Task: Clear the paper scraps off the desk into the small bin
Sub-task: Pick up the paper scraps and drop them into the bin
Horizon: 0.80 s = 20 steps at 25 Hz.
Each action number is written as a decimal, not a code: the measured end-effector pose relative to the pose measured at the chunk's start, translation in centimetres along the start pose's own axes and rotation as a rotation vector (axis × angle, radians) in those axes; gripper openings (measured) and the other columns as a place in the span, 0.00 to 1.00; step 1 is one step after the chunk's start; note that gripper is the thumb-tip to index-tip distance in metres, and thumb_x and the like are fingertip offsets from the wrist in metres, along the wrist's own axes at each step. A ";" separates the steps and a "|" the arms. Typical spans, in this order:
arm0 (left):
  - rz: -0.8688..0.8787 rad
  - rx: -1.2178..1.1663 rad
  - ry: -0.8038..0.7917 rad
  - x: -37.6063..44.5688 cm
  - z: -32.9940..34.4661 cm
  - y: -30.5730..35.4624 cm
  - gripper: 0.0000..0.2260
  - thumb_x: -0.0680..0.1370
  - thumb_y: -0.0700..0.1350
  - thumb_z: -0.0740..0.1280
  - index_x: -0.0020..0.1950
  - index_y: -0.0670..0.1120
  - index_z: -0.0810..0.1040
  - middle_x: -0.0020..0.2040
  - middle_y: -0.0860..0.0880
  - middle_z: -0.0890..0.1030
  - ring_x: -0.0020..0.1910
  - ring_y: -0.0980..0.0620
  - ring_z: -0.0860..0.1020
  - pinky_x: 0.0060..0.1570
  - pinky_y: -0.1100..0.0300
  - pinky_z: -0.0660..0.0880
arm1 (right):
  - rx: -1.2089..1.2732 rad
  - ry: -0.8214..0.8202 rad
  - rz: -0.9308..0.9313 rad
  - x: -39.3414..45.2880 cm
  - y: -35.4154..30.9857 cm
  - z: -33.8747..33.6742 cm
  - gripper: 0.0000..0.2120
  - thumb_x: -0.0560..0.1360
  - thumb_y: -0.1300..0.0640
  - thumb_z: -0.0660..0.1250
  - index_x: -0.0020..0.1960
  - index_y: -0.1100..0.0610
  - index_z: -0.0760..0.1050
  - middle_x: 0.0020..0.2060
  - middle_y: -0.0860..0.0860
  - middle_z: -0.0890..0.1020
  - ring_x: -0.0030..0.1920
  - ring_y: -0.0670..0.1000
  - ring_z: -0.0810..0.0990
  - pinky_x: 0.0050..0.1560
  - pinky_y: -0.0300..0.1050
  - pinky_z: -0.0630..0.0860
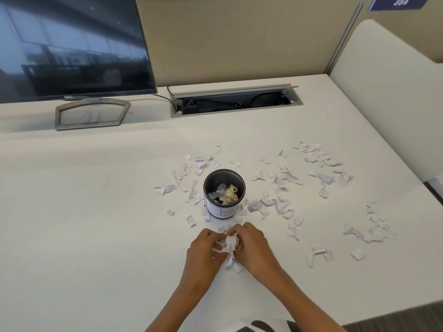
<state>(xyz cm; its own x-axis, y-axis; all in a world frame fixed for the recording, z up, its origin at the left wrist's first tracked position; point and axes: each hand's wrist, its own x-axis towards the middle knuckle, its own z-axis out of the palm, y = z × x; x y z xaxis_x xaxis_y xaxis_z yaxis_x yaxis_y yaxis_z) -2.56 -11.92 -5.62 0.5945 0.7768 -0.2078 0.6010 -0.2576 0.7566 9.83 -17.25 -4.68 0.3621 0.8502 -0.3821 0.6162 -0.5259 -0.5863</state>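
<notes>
A small black mesh bin (224,176) stands on the white desk (96,212), holding white scraps and a tan crumpled wad. Just in front of it, my left hand (203,250) and my right hand (251,248) are cupped together around a small bunch of white paper scraps (230,243), pressing it between the fingers just above the desk. Several loose scraps (282,185) lie scattered around the bin, mostly to its right, with another patch (374,232) near the right edge.
A dark Dell monitor (72,44) on a grey stand (92,115) stands at the back left. An open cable tray (235,101) is set into the desk behind the bin. A partition wall rises behind; the desk edge runs down the right side.
</notes>
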 end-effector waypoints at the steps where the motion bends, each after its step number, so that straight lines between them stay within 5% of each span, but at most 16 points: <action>1: -0.010 -0.047 0.020 0.0 -0.1 0.1 0.11 0.70 0.40 0.73 0.52 0.46 0.81 0.48 0.50 0.79 0.43 0.56 0.78 0.40 0.75 0.72 | 0.038 0.018 0.004 0.0 -0.1 -0.1 0.17 0.70 0.59 0.71 0.58 0.54 0.74 0.55 0.55 0.78 0.53 0.53 0.78 0.53 0.42 0.74; 5: -0.039 -0.164 0.078 -0.2 -0.6 1.2 0.10 0.71 0.36 0.71 0.49 0.47 0.82 0.46 0.52 0.80 0.44 0.55 0.81 0.44 0.72 0.76 | 0.201 0.082 0.033 -0.6 -0.7 -1.2 0.15 0.69 0.61 0.73 0.55 0.55 0.77 0.53 0.53 0.81 0.49 0.51 0.81 0.51 0.42 0.80; 14: 0.250 -0.289 0.246 1.3 -5.2 6.5 0.12 0.72 0.34 0.69 0.48 0.49 0.82 0.46 0.55 0.81 0.43 0.61 0.80 0.41 0.70 0.77 | 0.395 0.281 -0.201 -1.1 -4.1 -7.7 0.17 0.67 0.67 0.73 0.48 0.48 0.78 0.46 0.47 0.81 0.42 0.45 0.82 0.41 0.38 0.82; 20: 0.266 -0.205 0.317 4.0 -6.6 7.3 0.11 0.74 0.34 0.66 0.51 0.46 0.81 0.49 0.51 0.82 0.45 0.54 0.81 0.47 0.58 0.79 | 0.296 0.279 -0.235 2.6 -5.7 -8.9 0.19 0.68 0.67 0.71 0.56 0.53 0.77 0.50 0.51 0.81 0.44 0.48 0.80 0.43 0.32 0.75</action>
<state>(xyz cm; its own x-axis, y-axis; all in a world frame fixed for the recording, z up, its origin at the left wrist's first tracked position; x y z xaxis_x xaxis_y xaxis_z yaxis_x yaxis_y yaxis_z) 0.68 -6.89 3.17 0.5017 0.8448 0.1862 0.3127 -0.3778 0.8715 13.42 -11.83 4.03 0.4354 0.8997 -0.0316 0.4929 -0.2676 -0.8279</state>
